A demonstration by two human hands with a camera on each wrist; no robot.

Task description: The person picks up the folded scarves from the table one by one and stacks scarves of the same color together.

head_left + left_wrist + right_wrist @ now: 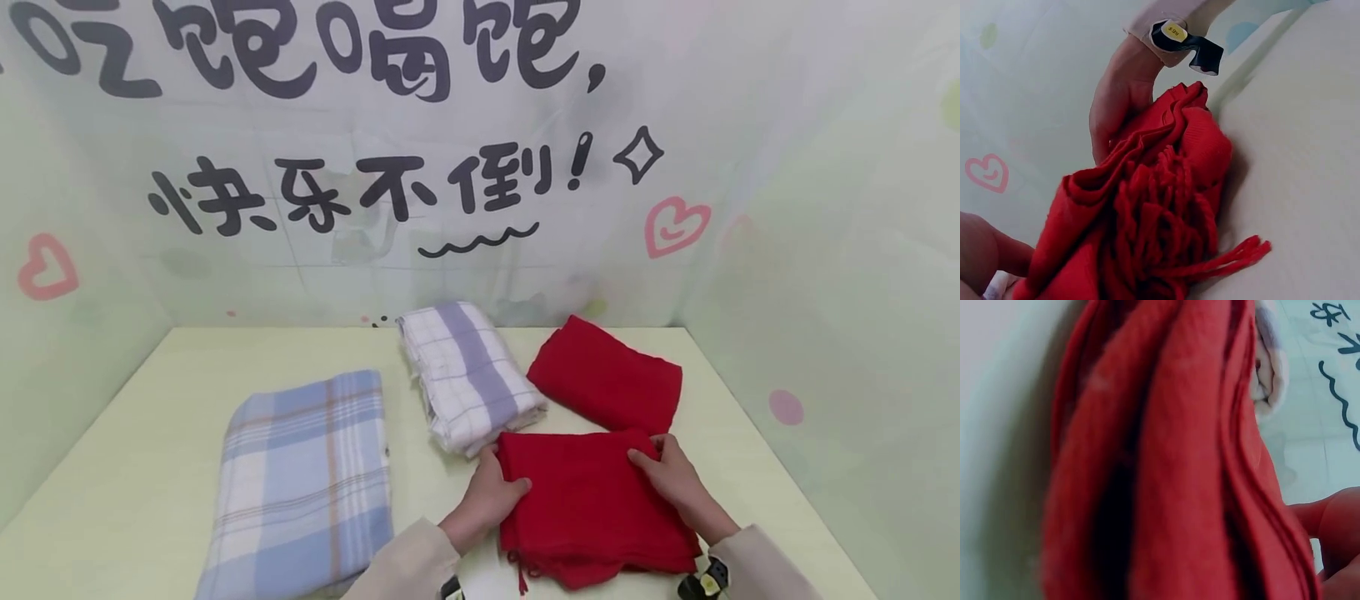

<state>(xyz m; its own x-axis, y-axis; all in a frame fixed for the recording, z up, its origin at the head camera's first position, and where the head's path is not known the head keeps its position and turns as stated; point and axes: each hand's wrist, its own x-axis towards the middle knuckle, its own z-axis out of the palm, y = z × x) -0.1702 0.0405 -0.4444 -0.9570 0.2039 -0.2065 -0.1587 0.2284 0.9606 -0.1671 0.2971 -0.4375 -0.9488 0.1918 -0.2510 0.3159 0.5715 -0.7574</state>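
Observation:
A folded red scarf [592, 500] lies between my two hands at the front right of the table. My left hand [491, 496] grips its left side, thumb on top. At the upper right corner, my right hand [678, 479] pinches the layers between thumb and fingers. In the left wrist view, twisted tassels [1166, 225] hang out of the folds at one end. Thick stacked folds [1179, 456] fill much of the right wrist view, with part of the right hand at the lower right. Most fingertips are hidden behind or under the cloth.
Another folded red cloth [611, 375] lies just behind the scarf. A white folded cloth with a purple stripe [472, 375] sits at back centre, close to the scarf's corner. To the left lies a blue plaid folded cloth [307, 483]. Printed curtain walls [825, 292] enclose the table.

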